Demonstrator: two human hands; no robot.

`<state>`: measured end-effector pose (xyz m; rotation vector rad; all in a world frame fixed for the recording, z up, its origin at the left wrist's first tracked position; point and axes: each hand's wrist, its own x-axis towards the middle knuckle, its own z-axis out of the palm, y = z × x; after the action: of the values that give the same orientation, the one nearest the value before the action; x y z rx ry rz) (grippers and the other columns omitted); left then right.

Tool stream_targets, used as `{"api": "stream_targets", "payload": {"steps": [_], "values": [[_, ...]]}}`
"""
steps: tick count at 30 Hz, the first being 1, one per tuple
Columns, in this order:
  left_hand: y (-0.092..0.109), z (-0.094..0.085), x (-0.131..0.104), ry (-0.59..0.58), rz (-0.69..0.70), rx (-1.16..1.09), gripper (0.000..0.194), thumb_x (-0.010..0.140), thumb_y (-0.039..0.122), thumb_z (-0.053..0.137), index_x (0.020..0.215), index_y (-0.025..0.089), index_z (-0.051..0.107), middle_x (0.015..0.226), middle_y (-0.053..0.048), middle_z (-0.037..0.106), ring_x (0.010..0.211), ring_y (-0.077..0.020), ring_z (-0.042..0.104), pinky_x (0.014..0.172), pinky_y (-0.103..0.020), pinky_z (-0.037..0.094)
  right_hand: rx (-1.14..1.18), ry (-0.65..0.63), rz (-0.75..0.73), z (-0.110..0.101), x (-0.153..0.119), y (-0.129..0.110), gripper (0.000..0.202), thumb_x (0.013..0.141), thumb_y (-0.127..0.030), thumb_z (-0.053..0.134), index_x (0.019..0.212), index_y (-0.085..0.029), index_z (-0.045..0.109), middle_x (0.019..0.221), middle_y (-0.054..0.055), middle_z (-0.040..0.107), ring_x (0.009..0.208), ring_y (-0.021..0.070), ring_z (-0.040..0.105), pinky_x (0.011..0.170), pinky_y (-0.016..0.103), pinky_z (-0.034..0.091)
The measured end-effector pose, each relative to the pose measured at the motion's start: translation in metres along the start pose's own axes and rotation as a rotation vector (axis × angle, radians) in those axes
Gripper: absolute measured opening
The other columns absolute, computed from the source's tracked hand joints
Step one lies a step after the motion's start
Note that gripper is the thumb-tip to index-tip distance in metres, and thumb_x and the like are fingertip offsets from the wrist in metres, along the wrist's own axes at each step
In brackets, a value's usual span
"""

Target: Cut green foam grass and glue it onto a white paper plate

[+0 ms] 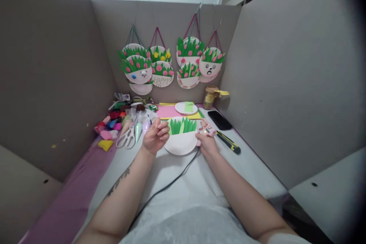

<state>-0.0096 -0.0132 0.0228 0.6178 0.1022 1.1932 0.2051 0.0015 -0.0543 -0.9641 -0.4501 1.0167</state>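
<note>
A round white plate piece (180, 145) with green paper grass (183, 126) along its upper part lies on the table in front of me. My left hand (156, 134) is raised at the plate's left edge, its fingers curled together; what they hold, if anything, is too small to make out. At the plate's right edge, my right hand (206, 142) grips a pink glue gun (208, 129), whose black cord (183, 171) runs down across the table towards my body.
White scissors (127, 137), piping bags (138, 131) and coloured clay packs (106, 134) lie at left. A black phone (219, 120), a cutter knife (228, 143) and a lidded cup (210, 97) are at right. Behind are stacked plates (185, 108) and hanging plate crafts (162, 74).
</note>
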Motion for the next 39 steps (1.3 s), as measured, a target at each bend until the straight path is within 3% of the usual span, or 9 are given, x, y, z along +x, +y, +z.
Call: {"api": "stream_targets", "payload": {"steps": [9,13,21,26,29,34,39], "values": [[0.000,0.006,-0.001,0.017,0.014,-0.020,0.034,0.079,0.010,0.069,0.070,0.019,0.038,0.064,0.006,0.034,0.045,-0.0031,0.028,0.041,-0.012,0.024,-0.044,-0.027,-0.051,-0.006,0.007,0.008,0.040,0.041,-0.016,0.077,0.077,-0.019,0.060,0.066,-0.004,0.064,0.059,0.0162,0.062,0.053,0.028,0.051],[0.000,0.006,-0.001,-0.002,0.039,-0.013,0.031,0.080,0.008,0.067,0.070,0.019,0.039,0.056,0.008,0.027,0.042,-0.0038,0.026,0.042,-0.013,0.024,-0.035,-0.033,-0.040,-0.007,0.008,0.010,0.040,0.042,-0.015,0.078,0.078,-0.019,0.061,0.066,-0.004,0.064,0.061,0.0172,0.063,0.056,0.029,0.052],[-0.001,0.003,-0.001,-0.007,0.050,-0.025,0.027,0.079,0.012,0.068,0.072,0.020,0.043,0.052,0.008,0.023,0.042,-0.0052,0.023,0.041,-0.015,0.025,-0.004,-0.006,0.005,-0.004,0.006,0.009,0.041,0.039,-0.014,0.078,0.077,-0.018,0.062,0.068,-0.003,0.066,0.063,0.0168,0.063,0.056,0.028,0.053],[-0.001,0.004,0.002,-0.012,0.029,-0.045,0.034,0.077,0.027,0.073,0.070,0.020,0.040,0.065,0.004,0.038,0.051,-0.0064,0.034,0.045,-0.018,0.032,-0.016,-0.024,-0.015,-0.005,0.006,0.008,0.041,0.040,-0.014,0.077,0.077,-0.018,0.061,0.065,-0.004,0.064,0.059,0.0153,0.062,0.054,0.027,0.051],[-0.002,0.002,0.003,-0.009,0.050,-0.057,0.036,0.075,0.021,0.074,0.070,0.019,0.039,0.073,0.001,0.042,0.057,-0.0064,0.039,0.049,-0.018,0.036,-0.029,-0.023,-0.030,-0.004,0.005,0.007,0.040,0.040,-0.014,0.077,0.076,-0.019,0.060,0.063,-0.005,0.062,0.056,0.0148,0.060,0.051,0.026,0.050],[-0.002,-0.003,0.007,-0.030,0.076,-0.095,0.038,0.068,0.008,0.077,0.069,0.018,0.040,0.071,0.004,0.041,0.051,-0.0033,0.033,0.046,-0.015,0.034,-0.028,-0.008,-0.004,-0.002,0.002,0.006,0.041,0.040,-0.016,0.077,0.078,-0.018,0.060,0.061,-0.004,0.063,0.056,0.0160,0.061,0.050,0.027,0.051],[0.021,-0.010,0.012,0.045,0.195,-0.066,0.034,0.071,0.008,0.078,0.068,0.018,0.045,0.063,0.006,0.042,0.048,-0.0034,0.032,0.044,-0.015,0.031,-0.006,-0.009,0.005,-0.002,0.002,0.005,0.042,0.039,-0.015,0.077,0.077,-0.018,0.060,0.060,-0.004,0.062,0.055,0.0155,0.060,0.050,0.027,0.051]]}}
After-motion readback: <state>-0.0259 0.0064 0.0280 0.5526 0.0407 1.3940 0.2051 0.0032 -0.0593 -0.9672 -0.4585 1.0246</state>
